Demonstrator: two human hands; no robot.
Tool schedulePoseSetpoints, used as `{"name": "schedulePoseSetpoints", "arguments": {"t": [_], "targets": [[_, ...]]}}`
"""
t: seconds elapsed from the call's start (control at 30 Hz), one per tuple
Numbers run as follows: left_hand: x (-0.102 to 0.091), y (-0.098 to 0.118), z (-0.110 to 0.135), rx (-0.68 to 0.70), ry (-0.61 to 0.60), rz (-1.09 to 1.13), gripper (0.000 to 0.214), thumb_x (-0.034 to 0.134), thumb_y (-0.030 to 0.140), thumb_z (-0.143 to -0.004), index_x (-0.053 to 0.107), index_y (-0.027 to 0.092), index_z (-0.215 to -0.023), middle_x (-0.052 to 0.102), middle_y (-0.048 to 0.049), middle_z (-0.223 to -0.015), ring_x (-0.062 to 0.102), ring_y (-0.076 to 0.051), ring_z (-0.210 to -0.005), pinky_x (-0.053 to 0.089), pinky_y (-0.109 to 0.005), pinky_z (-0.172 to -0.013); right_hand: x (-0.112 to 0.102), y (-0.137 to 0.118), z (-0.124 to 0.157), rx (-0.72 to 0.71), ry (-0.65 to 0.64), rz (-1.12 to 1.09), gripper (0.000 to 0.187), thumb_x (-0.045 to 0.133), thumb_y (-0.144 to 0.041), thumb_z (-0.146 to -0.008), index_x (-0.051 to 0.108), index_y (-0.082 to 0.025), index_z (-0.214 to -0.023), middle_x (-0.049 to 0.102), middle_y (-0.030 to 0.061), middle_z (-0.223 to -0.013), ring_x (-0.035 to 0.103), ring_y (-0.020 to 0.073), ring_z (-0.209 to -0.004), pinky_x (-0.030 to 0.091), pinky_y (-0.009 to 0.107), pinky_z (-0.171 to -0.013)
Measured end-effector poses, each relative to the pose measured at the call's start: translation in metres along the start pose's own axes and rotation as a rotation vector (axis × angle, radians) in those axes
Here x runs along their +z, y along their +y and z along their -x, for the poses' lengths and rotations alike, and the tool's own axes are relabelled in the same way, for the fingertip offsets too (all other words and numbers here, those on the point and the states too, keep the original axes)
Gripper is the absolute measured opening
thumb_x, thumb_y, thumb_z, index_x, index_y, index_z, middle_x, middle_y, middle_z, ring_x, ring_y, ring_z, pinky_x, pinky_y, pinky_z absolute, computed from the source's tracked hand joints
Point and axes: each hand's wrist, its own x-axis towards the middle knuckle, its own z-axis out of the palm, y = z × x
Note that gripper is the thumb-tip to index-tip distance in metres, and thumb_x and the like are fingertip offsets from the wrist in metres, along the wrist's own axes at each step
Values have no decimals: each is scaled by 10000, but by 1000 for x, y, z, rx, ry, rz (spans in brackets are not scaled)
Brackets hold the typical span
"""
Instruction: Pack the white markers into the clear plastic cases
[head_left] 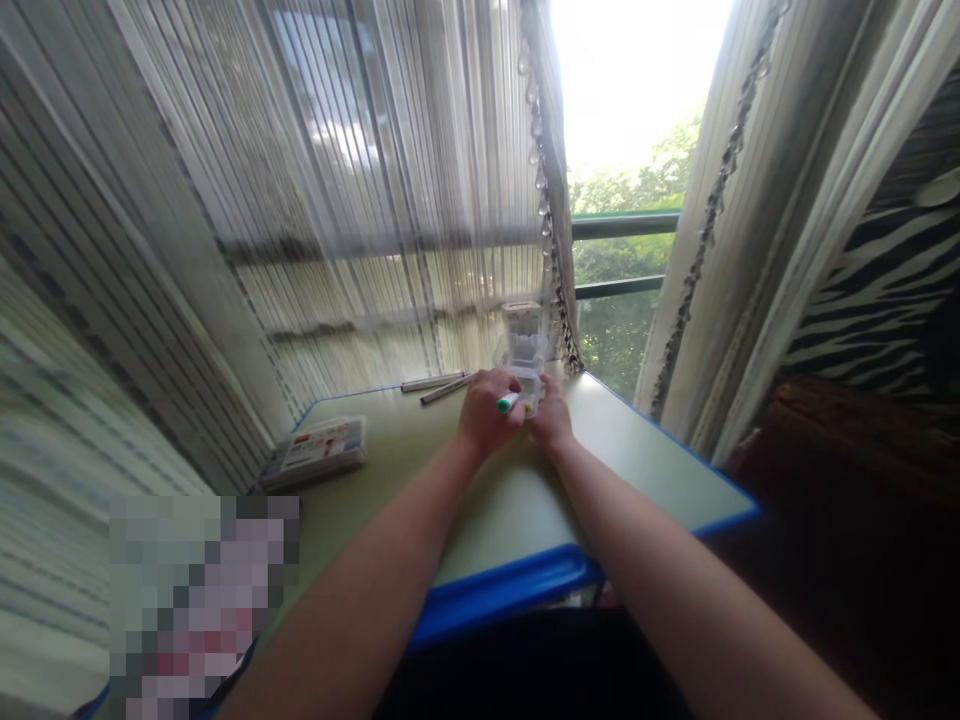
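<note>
My left hand (487, 410) is closed around a marker with a green tip (507, 403) that pokes out to the right of the fist. Beside it, my right hand (551, 415) curls against the base of a clear plastic holder (525, 355) standing upright at the far side of the table (652, 460). Inside the holder is something pale that I cannot make out. Both hands touch each other in front of the holder.
Two grey markers (439, 384) lie on the table behind my left hand. A flat marker case (319, 450) rests near the left edge. The table has a blue rim (502, 590). Striped curtains hang behind, and a window railing (626, 224) shows at the back.
</note>
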Motion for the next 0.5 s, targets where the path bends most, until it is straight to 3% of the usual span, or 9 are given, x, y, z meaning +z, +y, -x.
{"name": "schedulePoseSetpoints", "arguments": {"t": [0.2,0.5], "targets": [[-3,0,-1,42,-32,-22,42,532,236,-751,540,195,-744,600,-39,-777,519,-194,-783,435,-348,-784,1,-3,1,30,36,107,495,625,-306,-623,540,-155,-1088,601,105,-1029,578,224,-870,478,414,-834],[-2,-2,1,-5,60,-70,153,585,277,-742,498,196,-838,571,-42,-798,542,-182,-772,451,-319,-726,-1,5,-2,-10,22,89,476,620,-324,-654,532,-172,-1097,593,107,-1025,575,234,-885,479,420,-806]]}}
